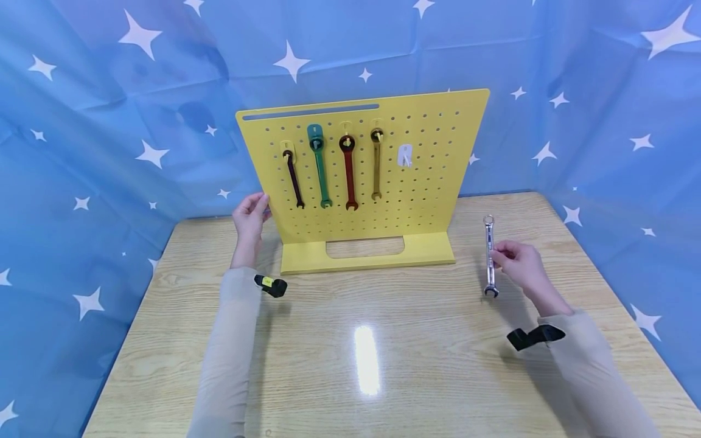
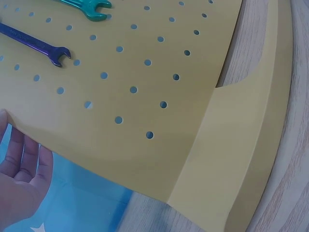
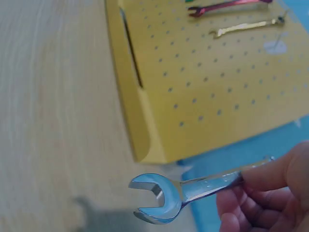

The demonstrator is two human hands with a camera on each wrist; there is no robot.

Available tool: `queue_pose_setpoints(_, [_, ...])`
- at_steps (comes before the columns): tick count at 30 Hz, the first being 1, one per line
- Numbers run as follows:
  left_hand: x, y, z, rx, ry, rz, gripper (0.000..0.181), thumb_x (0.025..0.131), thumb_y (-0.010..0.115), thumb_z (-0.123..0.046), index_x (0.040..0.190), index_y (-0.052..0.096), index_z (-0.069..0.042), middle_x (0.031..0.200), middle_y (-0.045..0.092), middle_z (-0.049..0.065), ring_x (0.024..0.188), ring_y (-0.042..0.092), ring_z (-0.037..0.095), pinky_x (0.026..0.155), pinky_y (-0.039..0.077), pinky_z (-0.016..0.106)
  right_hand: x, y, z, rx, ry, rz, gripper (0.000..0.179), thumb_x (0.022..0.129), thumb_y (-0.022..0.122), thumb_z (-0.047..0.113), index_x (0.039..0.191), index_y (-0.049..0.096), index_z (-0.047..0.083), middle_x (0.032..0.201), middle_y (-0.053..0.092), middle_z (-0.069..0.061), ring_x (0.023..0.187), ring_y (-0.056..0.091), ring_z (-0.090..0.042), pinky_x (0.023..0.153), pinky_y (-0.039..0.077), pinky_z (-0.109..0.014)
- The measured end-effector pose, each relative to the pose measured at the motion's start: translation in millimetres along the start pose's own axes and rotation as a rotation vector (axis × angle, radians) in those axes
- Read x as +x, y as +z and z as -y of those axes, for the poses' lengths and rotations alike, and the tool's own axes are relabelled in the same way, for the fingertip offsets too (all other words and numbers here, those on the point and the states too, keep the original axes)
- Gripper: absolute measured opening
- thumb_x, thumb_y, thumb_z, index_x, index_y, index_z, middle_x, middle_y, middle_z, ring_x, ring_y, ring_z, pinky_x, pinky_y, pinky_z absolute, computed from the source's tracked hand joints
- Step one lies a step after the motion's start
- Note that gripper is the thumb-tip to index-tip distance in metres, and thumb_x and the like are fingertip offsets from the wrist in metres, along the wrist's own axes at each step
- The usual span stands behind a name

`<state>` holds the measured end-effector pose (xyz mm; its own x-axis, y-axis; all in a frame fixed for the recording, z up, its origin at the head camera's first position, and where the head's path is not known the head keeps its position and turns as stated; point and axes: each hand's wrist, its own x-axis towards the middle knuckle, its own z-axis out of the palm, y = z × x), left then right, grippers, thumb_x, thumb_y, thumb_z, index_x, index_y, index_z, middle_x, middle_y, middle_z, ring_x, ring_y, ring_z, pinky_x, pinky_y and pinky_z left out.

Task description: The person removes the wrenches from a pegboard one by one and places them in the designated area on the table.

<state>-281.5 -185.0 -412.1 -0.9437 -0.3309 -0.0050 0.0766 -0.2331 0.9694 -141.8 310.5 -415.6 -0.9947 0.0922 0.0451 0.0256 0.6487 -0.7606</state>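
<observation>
In the head view a yellow pegboard (image 1: pixel 427 201) stands upright on its foot. My left hand (image 1: pixel 251 218) pinches its left edge, thumb in front and the other fingers curled behind it. My right hand (image 1: pixel 517 263) holds a chrome combination wrench (image 1: pixel 490 249) by the middle of its shaft, right of the board and above the table. The right wrist view shows the wrench's open end (image 3: pixel 161 198) pointing away from the fingers. On the board hang a dark purple wrench (image 1: pixel 294 181), a green wrench (image 1: pixel 320 173), a red wrench (image 1: pixel 350 176) and a gold wrench (image 1: pixel 376 164).
A white hook (image 1: pixel 404 156) without a wrench sits right of the gold one. The board's foot (image 1: pixel 367 263) has a cut-out slot and rests on the wooden table (image 1: pixel 306 359). Behind hangs a blue cloth (image 1: pixel 339 36) with white stars.
</observation>
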Motion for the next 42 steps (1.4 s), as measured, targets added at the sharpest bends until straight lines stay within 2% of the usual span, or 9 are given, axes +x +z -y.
queue_pose_setpoints(9, [0.8,-0.3,1.0,-0.003,0.002,0.000,0.006,0.087,0.067,-0.011,0.084,0.068,-0.016,0.082,0.063,-0.002,0.075,0.061,0.010,0.074,0.054,0.025,2.3,2.4,-28.4,-0.030,0.122,0.135,0.025,0.094,0.053,0.006,0.103,0.056,-0.017,0.084,0.063,-0.014,0.070,0.058,-0.011,0.058,0.051,-0.021])
queue_pose_setpoints(18, [1.4,0.9,2.9,-0.019,0.015,-0.006,0.005,0.086,0.068,-0.010,0.084,0.068,-0.015,0.080,0.063,-0.001,0.074,0.061,0.010,0.070,0.055,0.023,6.5,3.2,-43.7,-0.048,0.154,0.197,0.024,0.093,0.054,0.008,0.098,0.057,-0.016,0.070,0.060,-0.002,0.063,0.055,-0.011,0.054,0.045,-0.021])
queue_pose_setpoints(23, [1.1,2.1,2.0,-0.034,0.034,-0.011,0.012,0.086,0.067,-0.008,0.078,0.067,-0.016,0.075,0.062,-0.001,0.071,0.061,0.010,0.065,0.055,0.021,8.7,4.2,-49.4,-0.027,0.177,0.234,0.026,0.092,0.053,0.006,0.098,0.055,-0.019,0.066,0.057,0.003,0.060,0.053,-0.007,0.053,0.046,-0.020])
queue_pose_setpoints(29, [0.5,1.7,0.9,-0.030,0.029,-0.006,0.011,0.087,0.067,-0.009,0.079,0.067,-0.016,0.076,0.062,-0.001,0.071,0.061,0.010,0.065,0.055,0.021,11.3,3.6,-53.3,-0.025,0.191,0.277,0.025,0.091,0.053,0.005,0.096,0.055,-0.019,0.065,0.055,0.004,0.060,0.053,-0.007,0.053,0.047,-0.020])
queue_pose_setpoints(34, [1.0,1.3,0.8,-0.012,0.022,-0.008,0.008,0.086,0.068,-0.011,0.080,0.067,-0.016,0.077,0.062,-0.002,0.073,0.061,0.010,0.066,0.055,0.021,14.8,2.8,-56.8,-0.058,0.200,0.304,0.024,0.091,0.054,0.007,0.094,0.057,-0.017,0.065,0.055,0.005,0.061,0.053,-0.009,0.054,0.045,-0.021])
queue_pose_setpoints(42, [1.0,1.3,1.4,-0.002,0.027,-0.012,0.008,0.086,0.068,-0.012,0.080,0.067,-0.016,0.078,0.063,-0.002,0.073,0.061,0.011,0.067,0.054,0.023,17.1,4.8,-53.5,-0.127,0.211,0.304,0.022,0.088,0.056,0.009,0.088,0.061,-0.013,0.063,0.057,0.004,0.060,0.053,-0.009,0.053,0.045,-0.022])
